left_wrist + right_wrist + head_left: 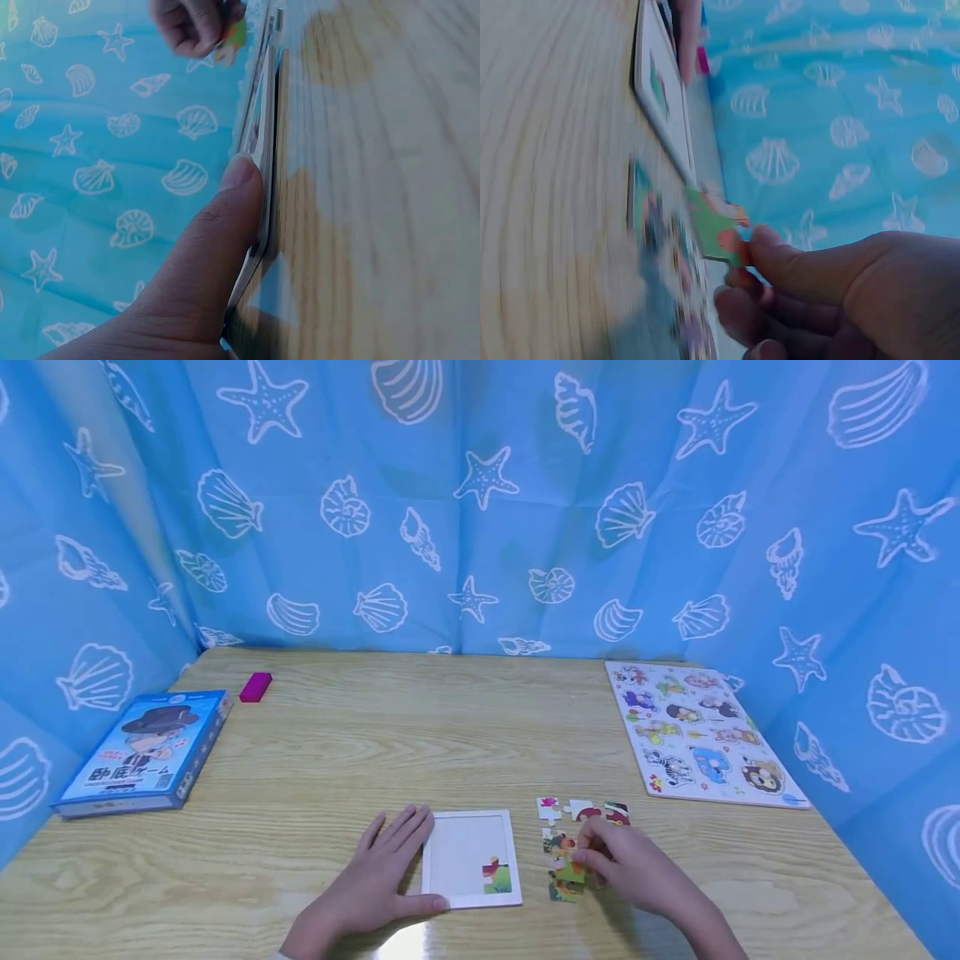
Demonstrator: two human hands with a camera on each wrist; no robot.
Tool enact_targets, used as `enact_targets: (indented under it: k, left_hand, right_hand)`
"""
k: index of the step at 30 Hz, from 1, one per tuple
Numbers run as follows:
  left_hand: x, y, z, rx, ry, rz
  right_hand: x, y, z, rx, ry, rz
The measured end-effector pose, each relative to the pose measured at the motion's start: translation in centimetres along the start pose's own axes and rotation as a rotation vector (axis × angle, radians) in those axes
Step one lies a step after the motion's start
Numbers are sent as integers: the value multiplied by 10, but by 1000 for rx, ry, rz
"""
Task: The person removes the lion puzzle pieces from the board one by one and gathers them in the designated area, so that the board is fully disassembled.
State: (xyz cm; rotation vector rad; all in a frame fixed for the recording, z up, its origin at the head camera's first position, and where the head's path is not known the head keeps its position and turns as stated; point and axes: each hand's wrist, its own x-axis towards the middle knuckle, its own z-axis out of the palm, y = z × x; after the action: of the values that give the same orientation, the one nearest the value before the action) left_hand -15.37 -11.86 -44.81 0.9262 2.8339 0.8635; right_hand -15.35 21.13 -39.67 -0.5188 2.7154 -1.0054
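My right hand pinches a green jigsaw puzzle piece between thumb and fingers, raised over the loose pieces. Those loose puzzle pieces lie in a cluster on the table, partly hidden beneath the hand. To their left is a square white puzzle frame. One placed piece with green and red on it sits in its lower right corner. My left hand rests along the frame's left side, fingers extended. Its thumb presses on the frame's edge near the lower left corner.
A white animal puzzle board lies at the table's right side. On the left is a blue game box, with a small magenta block behind it. A blue shell-patterned curtain hangs around the wooden table.
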Motion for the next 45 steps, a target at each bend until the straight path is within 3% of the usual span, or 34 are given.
enact_targets:
  k: [9,29,45]
  left_hand:
    - [-1,-2,1,-14,-4,-25]
    - [0,2,0,-17,-6,-6]
    - [1,2,-1,-2,-15,-7]
  right_hand:
    - [-11,29,-12,-39,-58,120]
    - [-11,34,-2,-109,21,110]
    - [-10,31,2,-135,86,178]
